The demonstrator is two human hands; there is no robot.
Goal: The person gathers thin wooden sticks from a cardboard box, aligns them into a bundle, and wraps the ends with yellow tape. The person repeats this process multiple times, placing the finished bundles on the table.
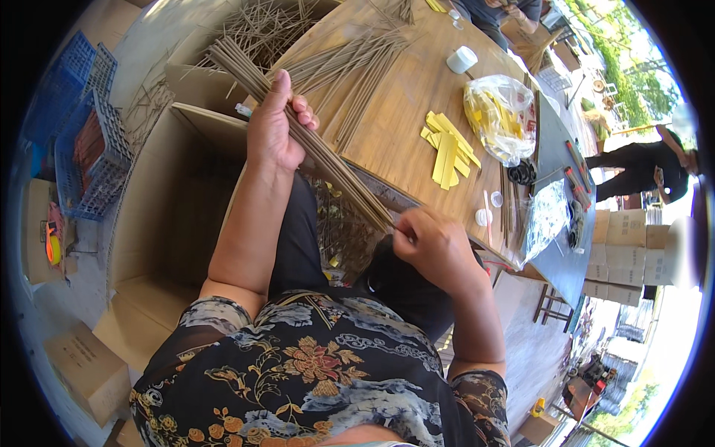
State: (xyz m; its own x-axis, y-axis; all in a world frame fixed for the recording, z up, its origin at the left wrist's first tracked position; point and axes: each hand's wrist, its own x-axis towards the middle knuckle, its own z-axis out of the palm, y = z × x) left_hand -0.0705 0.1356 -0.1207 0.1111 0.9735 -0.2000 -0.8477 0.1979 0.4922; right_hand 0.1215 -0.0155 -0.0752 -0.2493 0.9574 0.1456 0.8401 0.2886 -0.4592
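Observation:
A bundle of thin brown incense sticks point(337, 170) slants across in front of me, its upper end near the left carton and its lower end above my lap. My left hand point(274, 132) is closed around the upper part of the bundle, thumb up along it. At the lower end, the curled fingers of my right hand point(436, 247) pinch the stick tips; the fingertips are partly hidden. More loose sticks point(365, 71) lie spread on the wooden table point(406, 141) just beyond the bundle.
An open cardboard box point(160, 194) stands at my left; a carton of loose sticks point(261, 33) is behind it. The table holds yellow strips point(447, 153), a clear plastic bag point(500, 119) and a white jar point(462, 59). Blue crates point(89, 164) stand far left. Another person sits across the table.

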